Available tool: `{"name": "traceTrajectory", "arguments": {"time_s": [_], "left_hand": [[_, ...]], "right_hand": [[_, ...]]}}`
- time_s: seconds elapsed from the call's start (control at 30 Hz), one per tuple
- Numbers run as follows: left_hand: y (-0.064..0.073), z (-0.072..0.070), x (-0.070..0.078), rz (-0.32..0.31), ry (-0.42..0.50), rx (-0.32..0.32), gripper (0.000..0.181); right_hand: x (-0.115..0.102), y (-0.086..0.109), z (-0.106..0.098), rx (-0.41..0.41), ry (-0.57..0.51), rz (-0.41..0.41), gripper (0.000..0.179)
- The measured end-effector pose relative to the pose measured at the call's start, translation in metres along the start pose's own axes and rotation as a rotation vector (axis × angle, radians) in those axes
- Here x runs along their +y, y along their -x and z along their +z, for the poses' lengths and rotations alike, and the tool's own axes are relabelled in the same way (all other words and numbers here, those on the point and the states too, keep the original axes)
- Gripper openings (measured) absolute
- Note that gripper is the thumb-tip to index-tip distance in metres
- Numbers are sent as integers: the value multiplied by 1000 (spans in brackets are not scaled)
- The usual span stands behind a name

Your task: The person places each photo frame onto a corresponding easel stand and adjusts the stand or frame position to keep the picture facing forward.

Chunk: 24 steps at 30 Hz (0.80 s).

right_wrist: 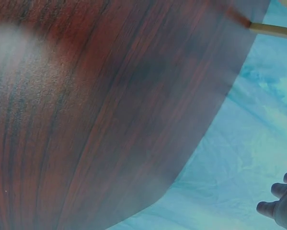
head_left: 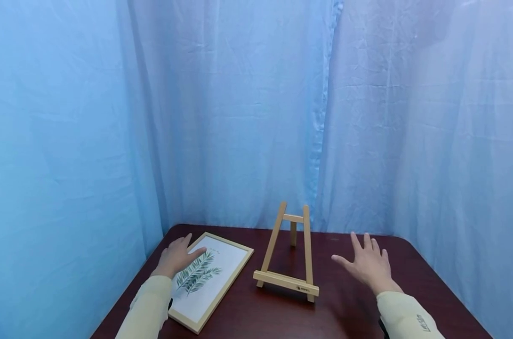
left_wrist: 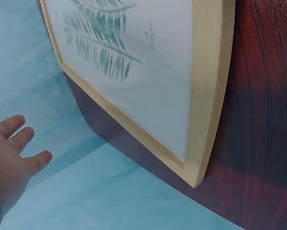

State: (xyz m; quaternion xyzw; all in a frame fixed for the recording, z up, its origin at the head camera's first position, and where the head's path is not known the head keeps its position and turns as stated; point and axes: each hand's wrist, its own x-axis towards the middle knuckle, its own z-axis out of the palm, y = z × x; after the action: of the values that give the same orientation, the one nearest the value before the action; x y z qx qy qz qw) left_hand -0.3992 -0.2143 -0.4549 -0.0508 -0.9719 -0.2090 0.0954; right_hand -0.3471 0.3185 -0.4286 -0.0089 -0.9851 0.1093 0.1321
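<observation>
The framed print (head_left: 214,285) is seen on the bench (head_left: 239,306), left of the easel (head_left: 286,282). In the head view it is overlapped by the left hand (head_left: 178,256); at the left wrist, a gap is shown. The left hand's fingers are spread wide, as are those of the right hand (head_left: 370,267).

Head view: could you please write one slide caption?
Left hand open near a framed leaf print, right hand open beside an empty wooden easel.
</observation>
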Motion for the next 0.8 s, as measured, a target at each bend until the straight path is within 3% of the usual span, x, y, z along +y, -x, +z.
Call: {"name": "traceTrajectory", "arguments": {"time_s": [0.4, 0.8], "left_hand": [[4, -1, -21, -93, 43, -45, 104], [13, -6, -42, -92, 19, -43, 101]], "right_hand": [[-18, 1, -8, 19, 12, -31, 114], [-43, -1, -16, 39, 23, -58, 106]]}}
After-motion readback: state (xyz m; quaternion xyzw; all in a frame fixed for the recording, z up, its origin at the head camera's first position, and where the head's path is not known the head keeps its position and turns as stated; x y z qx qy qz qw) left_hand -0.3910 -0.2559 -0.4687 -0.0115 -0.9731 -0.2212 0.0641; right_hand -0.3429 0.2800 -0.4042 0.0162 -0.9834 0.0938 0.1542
